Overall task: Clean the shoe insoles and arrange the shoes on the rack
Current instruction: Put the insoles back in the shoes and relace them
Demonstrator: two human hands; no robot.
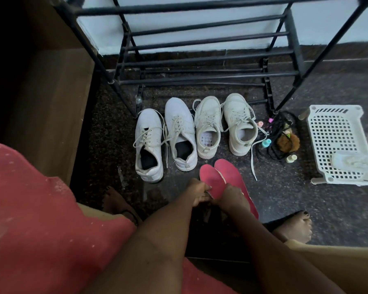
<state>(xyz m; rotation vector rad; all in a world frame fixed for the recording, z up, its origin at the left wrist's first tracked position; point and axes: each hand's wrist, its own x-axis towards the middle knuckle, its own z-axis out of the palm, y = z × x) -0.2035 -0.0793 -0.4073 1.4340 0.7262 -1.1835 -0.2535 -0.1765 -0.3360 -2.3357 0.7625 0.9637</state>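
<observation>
Two red insoles are in my hands just above the floor. My left hand (198,193) grips the heel end of the smaller-looking left insole (212,180). My right hand (232,197) holds the longer right insole (229,171), which runs under my wrist. Beyond them stand two pairs of white sneakers, toes toward the rack: a left pair (149,145) (181,134) with dark insides, and a cream pair (207,128) (239,124) with no insoles. The black shoe rack (200,60) stands behind them with bare bars.
A white perforated plastic basket (336,132) with a white cloth (348,161) in it sits on the floor at the right. A black wire holder with small coloured bottles (278,134) is beside the cream pair. A wooden cabinet (47,102) is on the left. My bare feet flank my arms.
</observation>
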